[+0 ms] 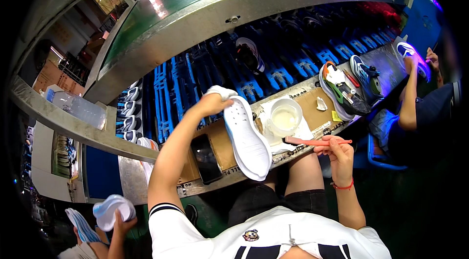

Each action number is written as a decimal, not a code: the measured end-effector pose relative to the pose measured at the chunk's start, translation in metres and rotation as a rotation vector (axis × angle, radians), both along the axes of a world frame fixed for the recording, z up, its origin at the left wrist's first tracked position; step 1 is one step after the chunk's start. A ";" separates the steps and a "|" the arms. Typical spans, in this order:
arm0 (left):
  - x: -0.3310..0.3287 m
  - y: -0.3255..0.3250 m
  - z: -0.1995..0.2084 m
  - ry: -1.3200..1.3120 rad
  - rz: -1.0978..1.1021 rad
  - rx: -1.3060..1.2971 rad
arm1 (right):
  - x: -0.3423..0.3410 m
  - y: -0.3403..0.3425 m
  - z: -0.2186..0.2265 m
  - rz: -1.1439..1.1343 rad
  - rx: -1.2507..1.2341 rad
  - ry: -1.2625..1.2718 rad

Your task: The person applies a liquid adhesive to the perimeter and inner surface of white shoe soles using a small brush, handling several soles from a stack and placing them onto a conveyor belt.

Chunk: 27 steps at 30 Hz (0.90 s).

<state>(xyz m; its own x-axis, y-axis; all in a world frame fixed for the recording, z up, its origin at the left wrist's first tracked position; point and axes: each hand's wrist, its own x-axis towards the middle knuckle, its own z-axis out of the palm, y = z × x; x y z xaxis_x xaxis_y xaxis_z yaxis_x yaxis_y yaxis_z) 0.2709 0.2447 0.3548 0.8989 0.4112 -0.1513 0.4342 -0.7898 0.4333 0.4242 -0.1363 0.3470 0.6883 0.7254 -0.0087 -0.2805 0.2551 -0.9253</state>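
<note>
Over the front edge of the desk (188,189), we hold a white sole (250,143) in our left hand (214,104), gripping its far end, its holed side toward us. Our right hand (337,151) pinches a brush (312,142) by its red handle, bristles beside a tub (286,116) of pale liquid; we cannot tell whether they touch it. Left of the sole lies a phone (206,159); right of the tub, a shoe (336,90).

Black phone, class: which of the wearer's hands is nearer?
Left. The left hand is beyond the phone, holding a white sole; the right hand, with a brush, is farther, to the phone's right.
</note>
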 end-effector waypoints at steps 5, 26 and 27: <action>-0.066 0.019 0.069 -0.339 0.460 -0.120 | 0.018 0.001 -0.004 -0.050 0.000 -0.001; -0.105 -0.206 -0.047 -1.267 0.242 -1.826 | 0.072 0.101 0.004 0.082 -0.402 -0.942; -0.093 -0.201 -0.038 -1.297 0.158 -1.897 | 0.072 0.100 0.009 0.106 -0.403 -0.926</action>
